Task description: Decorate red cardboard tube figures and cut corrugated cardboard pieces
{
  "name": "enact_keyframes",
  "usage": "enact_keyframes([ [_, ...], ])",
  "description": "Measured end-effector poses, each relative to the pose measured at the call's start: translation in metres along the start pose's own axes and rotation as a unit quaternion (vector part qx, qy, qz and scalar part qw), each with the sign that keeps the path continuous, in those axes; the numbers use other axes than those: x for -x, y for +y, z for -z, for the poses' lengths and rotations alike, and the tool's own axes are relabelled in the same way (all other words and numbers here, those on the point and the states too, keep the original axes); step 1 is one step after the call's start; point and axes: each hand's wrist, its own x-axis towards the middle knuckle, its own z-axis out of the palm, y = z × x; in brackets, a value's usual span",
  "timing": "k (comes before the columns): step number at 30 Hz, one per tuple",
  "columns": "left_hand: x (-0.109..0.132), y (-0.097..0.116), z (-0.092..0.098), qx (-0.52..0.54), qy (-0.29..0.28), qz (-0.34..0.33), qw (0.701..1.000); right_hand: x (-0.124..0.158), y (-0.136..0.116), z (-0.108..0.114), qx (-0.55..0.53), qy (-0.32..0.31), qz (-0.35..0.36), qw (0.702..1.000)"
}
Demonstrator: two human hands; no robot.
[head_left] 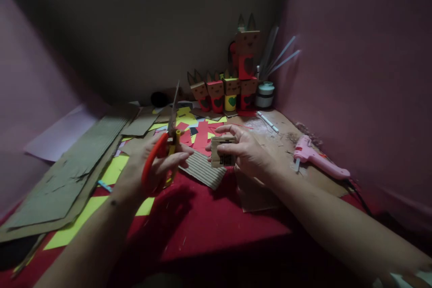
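Red-and-yellow handled scissors (155,156) are in my left hand (162,162), their blades pointing up and away. My right hand (248,150) pinches a small rectangular cardboard piece (223,152) with dark printing on it, thumb in front and fingers behind. The two hands are apart, above the near part of the table. Below and between them lies a ribbed cardboard piece (204,171). A flat brown cardboard piece (256,193) lies under my right wrist.
Cardboard sheets (64,184) and yellow paper (81,222) cover the left side. Several cardboard figures (216,94) stand at the back beside a light-blue-lidded jar (265,94). A pink glue gun (317,157) and a white marker (268,122) lie on the right.
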Motion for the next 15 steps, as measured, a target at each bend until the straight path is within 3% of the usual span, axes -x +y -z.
enact_keyframes([
  [5, -0.015, 0.011, -0.034, 0.177, -0.041, 0.039, 0.983, 0.007, 0.002, -0.001, 0.086, -0.065, 0.003, 0.994],
  [9, -0.013, 0.011, -0.043, 0.218, -0.082, 0.071, 0.97, 0.006, 0.009, 0.0, 0.148, -0.077, 0.024, 0.986],
  [15, -0.005, 0.006, -0.051, 0.226, -0.026, 0.074, 0.971, 0.003, 0.018, 0.003, 0.093, -0.021, -0.012, 0.995],
])
